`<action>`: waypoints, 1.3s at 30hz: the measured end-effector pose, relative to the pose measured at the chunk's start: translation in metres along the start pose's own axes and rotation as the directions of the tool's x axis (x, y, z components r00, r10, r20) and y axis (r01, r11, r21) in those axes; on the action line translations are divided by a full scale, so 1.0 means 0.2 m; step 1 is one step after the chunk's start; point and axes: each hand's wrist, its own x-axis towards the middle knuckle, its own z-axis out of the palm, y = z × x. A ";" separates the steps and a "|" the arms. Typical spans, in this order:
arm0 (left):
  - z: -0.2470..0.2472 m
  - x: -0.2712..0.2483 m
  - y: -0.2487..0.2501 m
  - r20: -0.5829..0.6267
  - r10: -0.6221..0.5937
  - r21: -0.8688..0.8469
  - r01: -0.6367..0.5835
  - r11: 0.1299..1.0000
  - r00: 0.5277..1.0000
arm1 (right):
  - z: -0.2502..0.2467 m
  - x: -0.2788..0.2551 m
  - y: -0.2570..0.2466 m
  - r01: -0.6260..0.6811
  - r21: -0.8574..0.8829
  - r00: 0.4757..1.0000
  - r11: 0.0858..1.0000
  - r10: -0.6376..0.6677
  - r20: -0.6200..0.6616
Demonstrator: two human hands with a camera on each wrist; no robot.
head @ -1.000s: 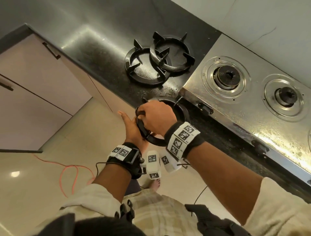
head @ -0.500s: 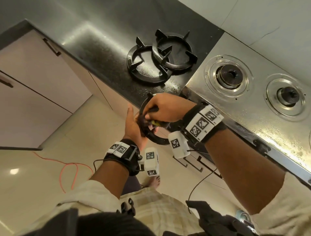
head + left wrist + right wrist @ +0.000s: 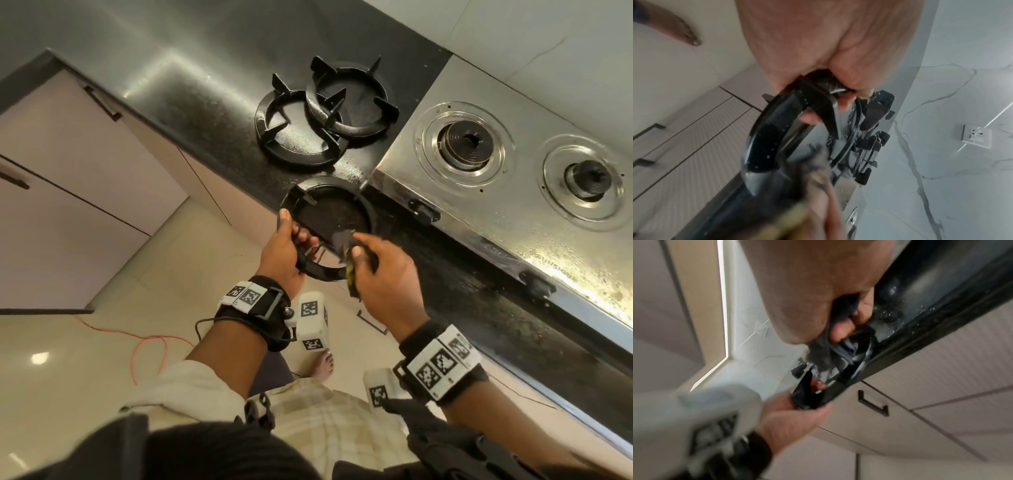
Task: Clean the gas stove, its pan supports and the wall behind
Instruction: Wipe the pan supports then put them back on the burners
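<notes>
The left hand (image 3: 286, 250) grips the black round iron pan support (image 3: 329, 219) at the front edge of the dark worktop (image 3: 205, 113). The right hand (image 3: 383, 270) pinches a grey scrubbing cloth (image 3: 342, 240) on its rim. Scrubbing is under way, I think; next the ring should be turned.

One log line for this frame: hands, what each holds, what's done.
left hand: grips pan support | right hand: scrubs it with scrubber | two supports: on counter | stove: bare
</notes>
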 end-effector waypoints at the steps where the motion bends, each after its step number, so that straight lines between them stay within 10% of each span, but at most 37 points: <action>1: 0.01 -0.01 -0.01 -0.012 0.004 -0.031 -0.005 0.999 1.000 | 0.03 -0.03 0.00 0.024 -0.084 0.999 0.996 -0.020 0.046; 8: 0.05 0.00 -0.06 -0.239 0.064 -0.017 -0.070 0.997 0.969 | 0.21 -0.16 0.03 0.339 -0.306 0.940 0.890 -0.306 0.152; 15: 0.08 -0.01 -0.04 -0.263 0.063 0.038 -0.055 0.998 0.963 | -0.02 -0.06 0.24 -0.022 -0.445 0.993 0.895 -0.032 -0.114; 23: 0.08 -0.01 -0.05 -0.311 0.076 0.064 -0.059 0.996 0.947 | -0.04 -0.09 0.24 -0.027 -0.236 0.990 0.971 -0.007 -0.143; 28: 0.10 -0.01 -0.05 -0.308 0.162 0.131 -0.127 0.983 0.937 | -0.05 -0.10 0.18 0.265 -0.297 0.947 0.917 -0.305 -0.097; 35: 0.15 -0.03 -0.09 -0.269 0.149 0.130 -0.117 0.985 0.952 | 0.07 -0.05 0.15 -0.033 -0.373 0.993 0.927 -0.011 -0.115; 39: 0.11 -0.02 -0.08 -0.186 0.105 0.102 -0.087 0.991 0.977 | 0.08 -0.13 0.14 0.177 -0.139 0.984 0.974 -0.171 0.057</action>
